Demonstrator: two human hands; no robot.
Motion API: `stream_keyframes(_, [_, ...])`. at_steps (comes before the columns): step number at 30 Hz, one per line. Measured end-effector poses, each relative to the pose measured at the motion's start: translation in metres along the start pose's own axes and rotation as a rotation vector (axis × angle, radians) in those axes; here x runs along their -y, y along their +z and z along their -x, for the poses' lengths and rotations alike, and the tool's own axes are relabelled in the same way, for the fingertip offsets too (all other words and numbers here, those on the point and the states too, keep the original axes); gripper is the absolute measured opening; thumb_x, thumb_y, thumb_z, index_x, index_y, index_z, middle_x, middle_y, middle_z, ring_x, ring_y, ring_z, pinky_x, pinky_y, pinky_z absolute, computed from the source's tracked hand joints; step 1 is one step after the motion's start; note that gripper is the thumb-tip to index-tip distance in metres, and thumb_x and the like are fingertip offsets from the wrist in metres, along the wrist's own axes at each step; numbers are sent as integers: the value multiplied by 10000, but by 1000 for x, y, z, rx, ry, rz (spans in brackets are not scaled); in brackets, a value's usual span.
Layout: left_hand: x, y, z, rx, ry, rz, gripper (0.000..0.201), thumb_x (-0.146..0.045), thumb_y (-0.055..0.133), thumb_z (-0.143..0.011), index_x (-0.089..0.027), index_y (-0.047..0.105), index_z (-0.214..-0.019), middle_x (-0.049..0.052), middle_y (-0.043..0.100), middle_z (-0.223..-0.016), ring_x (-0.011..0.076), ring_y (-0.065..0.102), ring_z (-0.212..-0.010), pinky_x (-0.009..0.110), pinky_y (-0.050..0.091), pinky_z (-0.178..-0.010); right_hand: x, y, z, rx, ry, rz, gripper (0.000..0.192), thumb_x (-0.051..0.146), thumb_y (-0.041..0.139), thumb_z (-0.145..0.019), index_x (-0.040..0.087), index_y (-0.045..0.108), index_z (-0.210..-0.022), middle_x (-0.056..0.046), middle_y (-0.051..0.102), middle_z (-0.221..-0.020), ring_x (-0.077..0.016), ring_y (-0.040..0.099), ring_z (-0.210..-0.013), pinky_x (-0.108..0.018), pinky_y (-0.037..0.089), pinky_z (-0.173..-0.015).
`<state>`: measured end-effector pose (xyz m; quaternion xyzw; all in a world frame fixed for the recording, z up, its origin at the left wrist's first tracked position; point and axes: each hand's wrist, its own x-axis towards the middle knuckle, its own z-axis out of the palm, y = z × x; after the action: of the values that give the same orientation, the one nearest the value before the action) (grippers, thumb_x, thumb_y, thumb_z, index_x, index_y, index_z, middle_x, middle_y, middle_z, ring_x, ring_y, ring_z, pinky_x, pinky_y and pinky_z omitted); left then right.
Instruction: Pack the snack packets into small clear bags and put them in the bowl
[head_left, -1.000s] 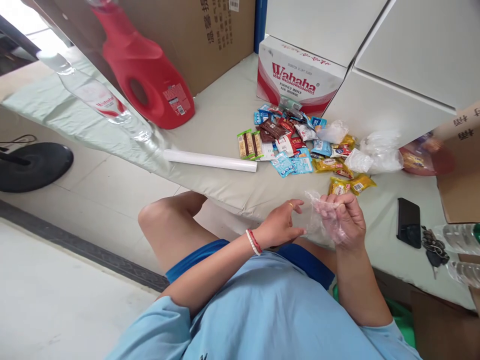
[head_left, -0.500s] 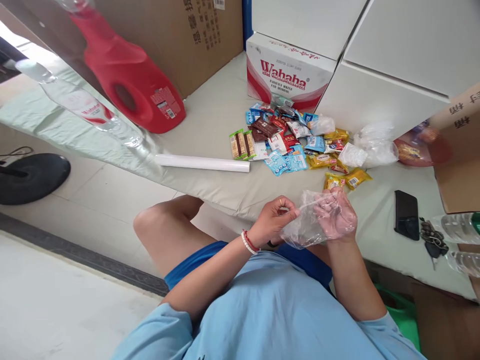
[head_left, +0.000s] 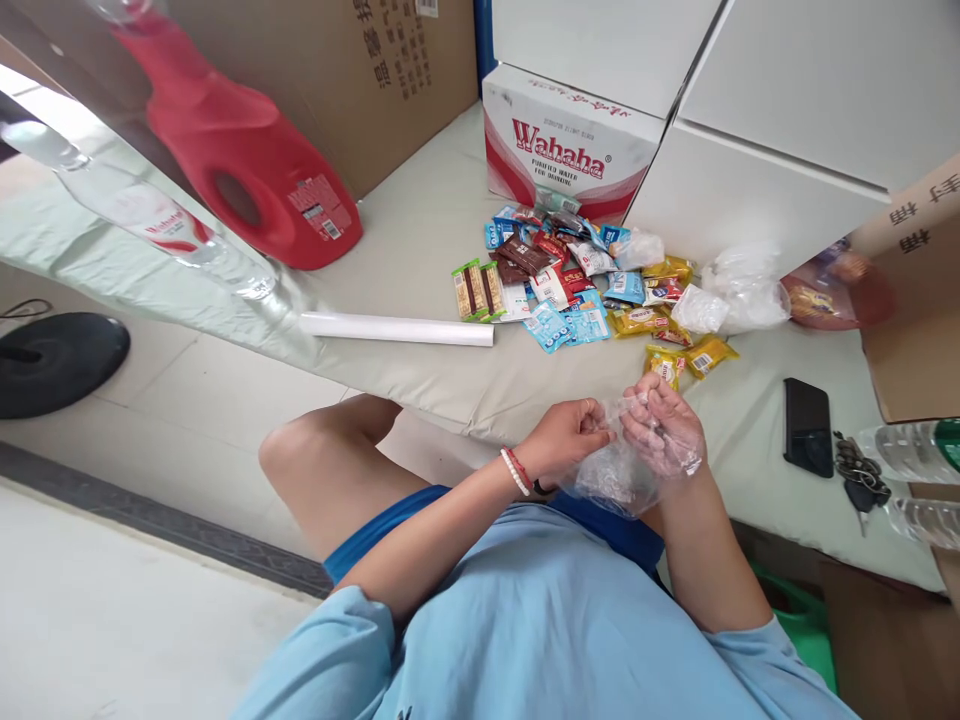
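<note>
A thin clear plastic bag (head_left: 611,480) hangs in folds between my hands, above my lap. My left hand (head_left: 574,435), with a ring and a bracelet at the wrist, pinches the bag's edge. Film lies over much of my right hand (head_left: 664,425); its fingers are curled and gather part of the bag. Whether that hand is inside the bag or behind it, I cannot tell. Just beyond my right fingers lie two yellow snack packets (head_left: 709,355). Behind them spreads a pile of wrapped snacks (head_left: 555,265).
At left stand a red jug (head_left: 255,180) and a water bottle (head_left: 169,220). A white roll (head_left: 397,328) lies along the front edge. A Wahaha carton (head_left: 570,150) backs the snacks. Crumpled clear plastic (head_left: 750,290), a black phone (head_left: 808,428) and keys (head_left: 862,480) are at right.
My hands have drawn closer together. My right fingers have curled into the plastic from a more open palm, and the bag is now more bunched and hangs lower.
</note>
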<state>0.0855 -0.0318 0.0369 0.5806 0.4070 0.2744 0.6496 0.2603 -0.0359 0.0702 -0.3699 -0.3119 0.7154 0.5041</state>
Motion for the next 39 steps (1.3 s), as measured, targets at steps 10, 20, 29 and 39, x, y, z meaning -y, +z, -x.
stream_keyframes(10, [11, -14, 4, -539, 48, 129, 447, -599, 639, -871, -206, 535, -684, -66, 409, -579, 103, 348, -570, 259, 281, -562, -23, -21, 18, -305, -161, 458, 745, 722, 810, -715, 325, 637, -1321, -85, 624, -1380, -271, 566, -1287, -413, 534, -1014])
stream_keyframes(20, [5, -25, 35, -231, 50, 653, 466, -473, 884, -715, -201, 526, -836, -28, 600, -838, 114, 595, -788, 259, 486, -763, -49, -24, -11, -426, -40, 581, 547, 507, 905, -637, 219, 703, -1057, 21, 638, -808, -154, 553, -753, -297, 485, -741])
stream_keyframes(29, [11, -63, 31, -707, -33, 377, 377, -490, 749, -782, -232, 507, -911, -53, 612, -688, 111, 610, -594, 184, 381, -467, -18, 0, -14, -379, -60, 372, 423, 540, 899, -663, 228, 694, -862, 8, 657, -809, -111, 572, -631, -226, 492, -534])
stream_keyframes(39, [-22, -146, 62, -116, -174, -173, 285, -412, 851, -674, -179, 688, -688, -42, 532, -542, 84, 437, -490, 212, 290, -477, 48, -30, -11, -83, 33, 898, 352, 518, 886, -704, 195, 764, -778, -28, 645, -744, -136, 524, -693, -232, 418, -576])
